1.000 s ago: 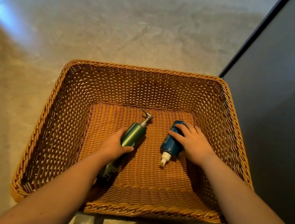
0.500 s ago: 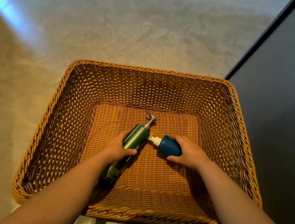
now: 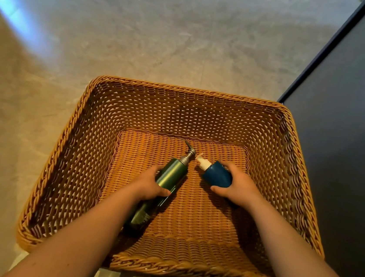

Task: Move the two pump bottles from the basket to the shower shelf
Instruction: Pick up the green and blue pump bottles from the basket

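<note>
Inside a big brown wicker basket point(image 3: 79, 140) are two pump bottles. The tall green bottle point(image 3: 172, 173) with a silver pump lies slanted, pump pointing to the far side, and my left hand point(image 3: 149, 185) is wrapped around its middle. The short blue bottle point(image 3: 217, 173) with a white pump is held in my right hand point(image 3: 238, 187), tipped so its pump points up and left, close to the green bottle's pump. No shower shelf is in view.
The basket stands on a grey stone floor point(image 3: 143, 31). A dark panel with a black edge point(image 3: 350, 112) runs along the right side, close to the basket's right rim.
My right hand has turned the blue bottle around, from pump toward me to pump pointing away, and raised it a little. My left hand stays gripped on the green bottle.
</note>
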The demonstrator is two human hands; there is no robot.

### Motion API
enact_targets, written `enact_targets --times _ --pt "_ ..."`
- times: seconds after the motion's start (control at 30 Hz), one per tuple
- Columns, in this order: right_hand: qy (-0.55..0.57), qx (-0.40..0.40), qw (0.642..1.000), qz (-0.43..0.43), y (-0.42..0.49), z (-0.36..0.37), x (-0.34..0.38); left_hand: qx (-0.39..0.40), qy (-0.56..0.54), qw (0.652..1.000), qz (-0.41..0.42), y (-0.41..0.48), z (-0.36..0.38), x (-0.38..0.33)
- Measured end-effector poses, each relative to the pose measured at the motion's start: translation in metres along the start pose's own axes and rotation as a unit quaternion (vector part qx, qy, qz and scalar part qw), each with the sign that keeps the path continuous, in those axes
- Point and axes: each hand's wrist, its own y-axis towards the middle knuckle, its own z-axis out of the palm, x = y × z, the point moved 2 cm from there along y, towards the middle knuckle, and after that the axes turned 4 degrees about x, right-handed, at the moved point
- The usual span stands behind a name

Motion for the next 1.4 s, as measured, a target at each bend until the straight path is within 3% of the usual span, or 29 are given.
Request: enact_targets --times 0.23,0.63,0.93,1.4 --pt "0.087 -0.051 0.995 -0.02 -0.006 -0.012 0.027 -0.038 -0.128 0.99 0.043 -0.01 -0.013 -0.003" --pt "0.203 -0.153 0.967 -0.033 -0.05 -0.048 0.106 -0.109 -0.178 0.967 0.145 -0.086 -0.054 -0.049" --pt "0.295 -0.164 0.941 -0.03 -0.138 -0.125 0.206 -0.14 -0.231 0.951 0.154 -0.221 -0.1 -0.111" --pt "0.324 -0.187 0.924 -0.075 -0.292 -0.309 0.399 -0.186 -0.256 0.922 0.224 -0.473 -0.191 -0.271"
